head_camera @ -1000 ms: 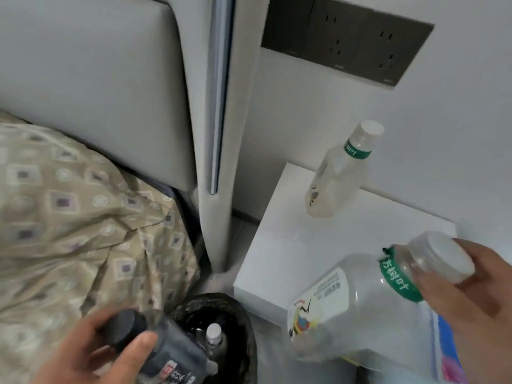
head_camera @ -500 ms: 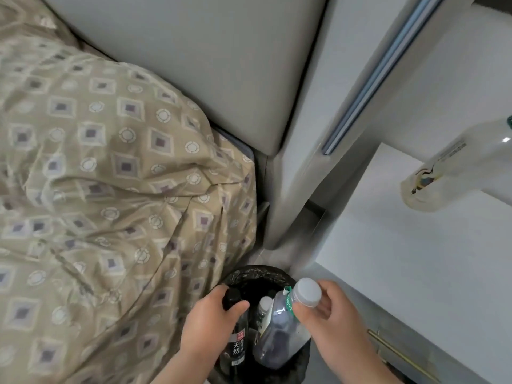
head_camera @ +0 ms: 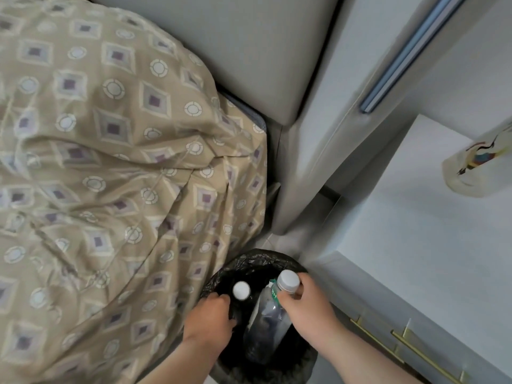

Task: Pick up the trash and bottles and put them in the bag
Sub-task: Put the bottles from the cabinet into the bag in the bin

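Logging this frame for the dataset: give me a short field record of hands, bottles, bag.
right hand: gripping clear bottle by its neck, lowering it into the bag
left hand: inside bag, contents hidden
black bag: open, lining a bin beside the bed
white cap: another bottle already inside
remaining bottle: on white nightstand

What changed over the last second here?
Both hands came down to the bag: the right hand lowered the clear bottle into it, grip kept at the neck. The left hand sank its dark bottle out of sight. The bottle on the nightstand stayed.
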